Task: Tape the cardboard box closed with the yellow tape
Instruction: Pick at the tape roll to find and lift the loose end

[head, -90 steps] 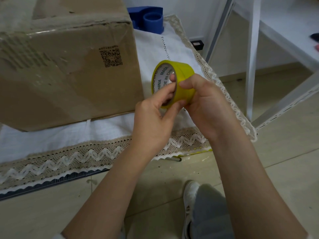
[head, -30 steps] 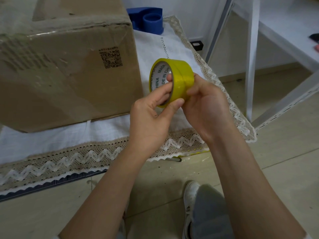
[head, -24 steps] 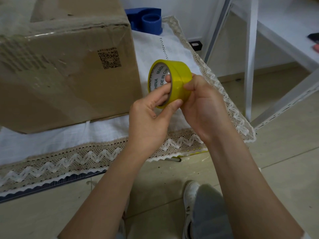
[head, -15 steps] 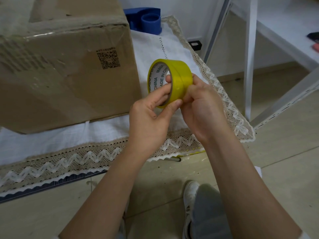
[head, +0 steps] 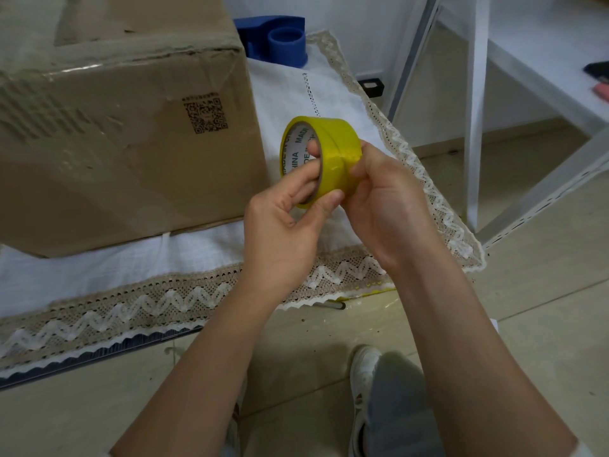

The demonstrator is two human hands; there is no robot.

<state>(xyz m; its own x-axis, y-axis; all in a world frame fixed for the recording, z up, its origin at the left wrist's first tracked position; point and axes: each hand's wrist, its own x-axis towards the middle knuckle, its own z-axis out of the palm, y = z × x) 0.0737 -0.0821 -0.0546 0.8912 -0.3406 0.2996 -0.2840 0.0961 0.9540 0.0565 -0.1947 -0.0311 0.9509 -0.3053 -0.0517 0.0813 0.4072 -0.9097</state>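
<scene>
Box: cardboard box [head: 125, 127] on white cloth [head: 99, 268], far left.
Left hand [head: 283, 222]: clamped on yellow tape [head: 333, 150], finger through core.
Tape: held upright in air, right of box.
Right hand [head: 385, 196]: pinching roll's outer face.

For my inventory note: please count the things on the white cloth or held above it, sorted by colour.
Yellow: 1, the tape roll, held in both hands, left hand and right hand.
Brown: 1, the cardboard box.
Blue: 1, the plastic holder behind the box.
Total: 3
</scene>
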